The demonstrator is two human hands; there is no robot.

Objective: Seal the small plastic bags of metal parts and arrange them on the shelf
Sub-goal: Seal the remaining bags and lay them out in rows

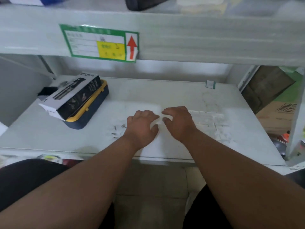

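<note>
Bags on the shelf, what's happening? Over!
Left hand and right hand both on a clear plastic bag, fingers curled. Small metal parts loose beside left hand. Boxes far left, clear.

Landmark shelf (189, 95): boxes (74, 98) stacked at its left rear; plastic bags (209, 119) lie front-centre and right; loose metal parts (115, 130) left of them; both hands (142, 124) on bags.

clear plastic bag (156, 120) flat on white shelf (181, 93), small metal parts (118, 129) at its left end, blurred
</note>
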